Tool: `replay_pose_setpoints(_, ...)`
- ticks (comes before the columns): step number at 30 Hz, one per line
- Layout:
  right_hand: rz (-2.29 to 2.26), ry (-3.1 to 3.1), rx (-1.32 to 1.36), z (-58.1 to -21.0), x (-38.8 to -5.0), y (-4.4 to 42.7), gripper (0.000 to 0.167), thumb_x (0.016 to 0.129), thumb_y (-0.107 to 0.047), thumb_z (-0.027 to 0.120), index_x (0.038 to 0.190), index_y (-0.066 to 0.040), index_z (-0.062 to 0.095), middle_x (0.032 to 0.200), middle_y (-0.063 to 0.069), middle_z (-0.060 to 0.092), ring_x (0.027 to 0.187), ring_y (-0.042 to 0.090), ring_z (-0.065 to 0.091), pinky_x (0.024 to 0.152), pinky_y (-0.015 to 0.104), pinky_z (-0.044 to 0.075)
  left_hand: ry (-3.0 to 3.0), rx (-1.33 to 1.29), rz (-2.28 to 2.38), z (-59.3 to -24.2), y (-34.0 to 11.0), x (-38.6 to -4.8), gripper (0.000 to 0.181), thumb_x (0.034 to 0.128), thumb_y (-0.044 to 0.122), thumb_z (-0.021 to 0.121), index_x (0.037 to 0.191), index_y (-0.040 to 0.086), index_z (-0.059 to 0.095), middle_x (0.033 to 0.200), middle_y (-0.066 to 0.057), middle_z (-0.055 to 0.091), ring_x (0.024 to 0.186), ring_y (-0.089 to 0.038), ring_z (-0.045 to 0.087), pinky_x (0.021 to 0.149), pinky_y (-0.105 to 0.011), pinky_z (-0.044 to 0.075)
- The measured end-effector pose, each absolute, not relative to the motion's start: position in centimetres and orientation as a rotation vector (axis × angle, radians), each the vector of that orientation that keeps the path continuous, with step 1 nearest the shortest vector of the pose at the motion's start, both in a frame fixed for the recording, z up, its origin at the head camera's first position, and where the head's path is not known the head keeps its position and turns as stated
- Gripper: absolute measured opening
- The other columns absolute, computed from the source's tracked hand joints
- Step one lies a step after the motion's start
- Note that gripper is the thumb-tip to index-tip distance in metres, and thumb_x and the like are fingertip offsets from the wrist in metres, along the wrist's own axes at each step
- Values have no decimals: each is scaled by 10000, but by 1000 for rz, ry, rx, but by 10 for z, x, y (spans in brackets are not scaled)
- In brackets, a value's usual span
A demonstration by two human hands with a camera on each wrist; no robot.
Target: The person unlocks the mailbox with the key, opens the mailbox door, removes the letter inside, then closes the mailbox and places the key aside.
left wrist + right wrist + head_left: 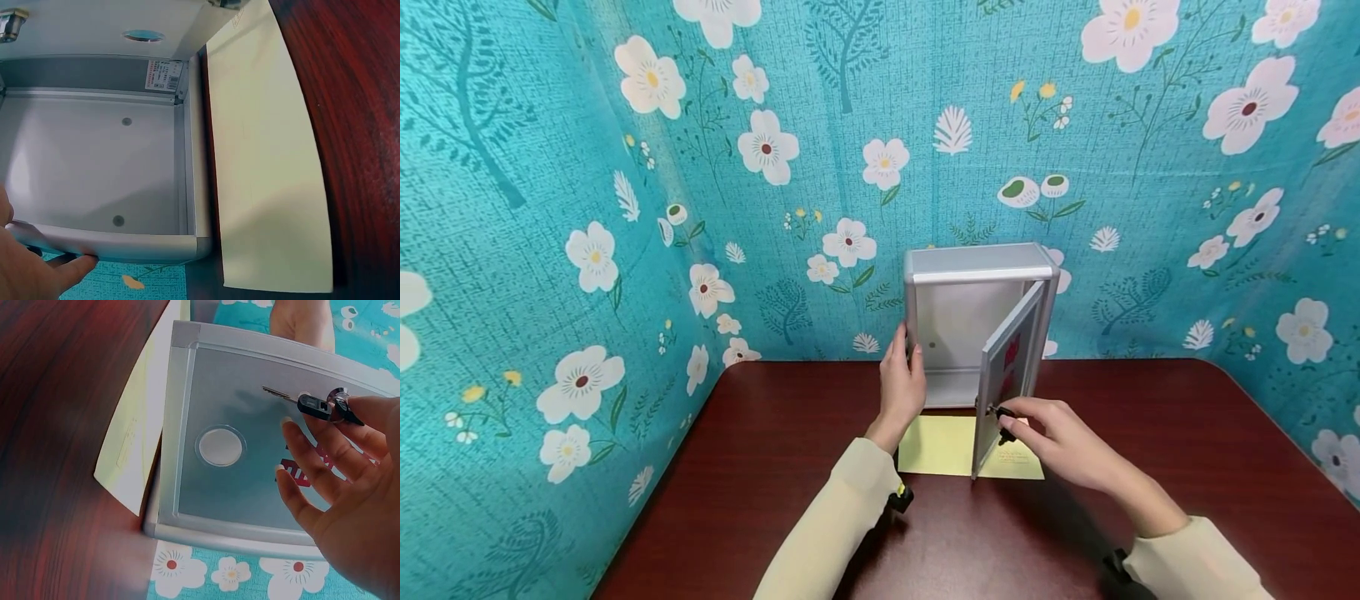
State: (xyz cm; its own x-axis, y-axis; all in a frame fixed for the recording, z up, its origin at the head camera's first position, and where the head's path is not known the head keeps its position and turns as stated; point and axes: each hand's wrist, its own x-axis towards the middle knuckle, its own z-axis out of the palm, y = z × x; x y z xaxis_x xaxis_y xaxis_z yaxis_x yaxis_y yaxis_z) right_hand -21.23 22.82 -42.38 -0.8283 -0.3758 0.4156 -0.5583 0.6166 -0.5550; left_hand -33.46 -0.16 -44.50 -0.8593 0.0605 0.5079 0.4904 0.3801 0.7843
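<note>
A silver-grey metal box [981, 262] stands upright on the table, its hinged door [992, 367] swung out toward me on the right. My left hand [904, 387] grips the box's left side wall, thumb at the front edge and fingers behind. At the door's free edge, my right hand [1067, 437] pinches the black-headed key [350, 414] that sits in the round lock [338, 394]. A second black-headed key [314, 406] dangles beside it. The door's outer face carries red markings [297, 473], partly hidden by my fingers, and a round pale disc [220, 447].
A pale yellow sheet of paper [936, 446] lies on the dark red-brown table [797, 467] in front of the box, partly below the door. Behind the table hangs a teal floral cloth [820, 167]. A printed label [164, 75] is stuck inside the box.
</note>
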Motion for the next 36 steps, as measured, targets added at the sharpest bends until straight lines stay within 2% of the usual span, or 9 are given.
replay_pose_setpoints(5,1041,-2570,756,-424,-215,222,154,1031,-142,623,1122,-143,747,991,-55,725,803,57,587,679,255,496,-2244,-488,-1468,-445,-1,-335,542,1096,128,470,1602,31,301,1608,-185,371,1477,-293,372,1152,-444,386)
replay_pose_setpoints(8,1060,-2564,748,-425,-216,219,150,1033,-143,621,1110,-143,749,979,-50,724,781,67,570,661,254,480,-2246,-493,-1460,-445,-2,-335,540,1098,135,468,1602,33,303,1606,-187,373,1475,-293,374,1152,-440,385)
replay_pose_setpoints(16,1044,-2581,698,-429,-220,214,184,1039,-168,614,1156,-115,746,1058,-40,744,928,74,666,816,341,566,-2244,-505,-1454,-446,-2,-335,541,1099,141,465,1603,32,300,1610,-186,366,1484,-289,358,1163,-439,371)
replay_pose_setpoints(23,1023,-2544,693,-431,-222,209,182,1022,-122,624,1147,-69,745,1068,-13,749,963,95,679,851,472,570,-2223,-506,-1438,-447,-2,-336,535,1095,123,470,1594,13,311,1592,-202,391,1462,-308,395,1147,-454,392)
replay_pose_setpoints(36,1005,-2523,656,-436,-230,198,209,1028,-152,624,1159,-41,743,1113,41,748,1010,183,702,875,481,569,-2229,-502,-1461,-447,-3,-335,545,1099,141,466,1608,47,294,1606,-183,376,1463,-304,394,1146,-456,394)
